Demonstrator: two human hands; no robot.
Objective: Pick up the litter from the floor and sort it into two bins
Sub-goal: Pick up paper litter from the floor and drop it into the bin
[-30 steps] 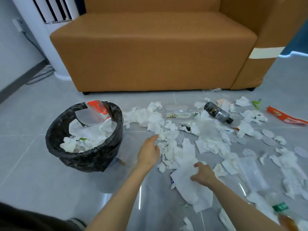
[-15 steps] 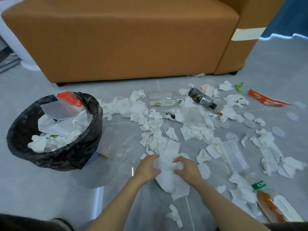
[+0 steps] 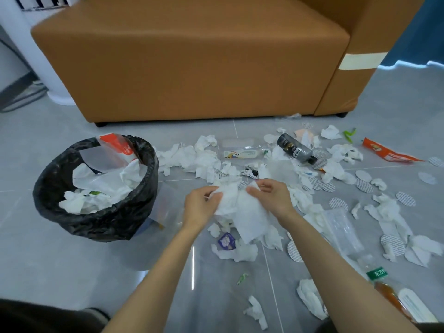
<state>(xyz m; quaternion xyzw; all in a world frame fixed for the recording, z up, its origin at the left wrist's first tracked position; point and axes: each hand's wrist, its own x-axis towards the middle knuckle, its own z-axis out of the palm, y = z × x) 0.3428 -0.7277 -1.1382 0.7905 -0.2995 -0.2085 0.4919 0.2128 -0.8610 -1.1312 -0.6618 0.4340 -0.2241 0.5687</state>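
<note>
Tissue wad (image 3: 242, 210) now up off the floor (image 3: 72, 272), was flat 0.5 s ago. Left hand (image 3: 200, 207) and right hand (image 3: 276, 198) pinch it from both sides, right of black-lined bin (image 3: 101, 227).

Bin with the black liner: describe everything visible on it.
The bin is round and upright on the grey tile floor, lined with a crinkled glossy black bag folded over its rim. It is well filled with crumpled white tissue and a clear wrapper with red print poking above the rim. A clear plastic bag lies at its base. The left hand and right hand are apart from it, gripping a tissue sheet.
</note>
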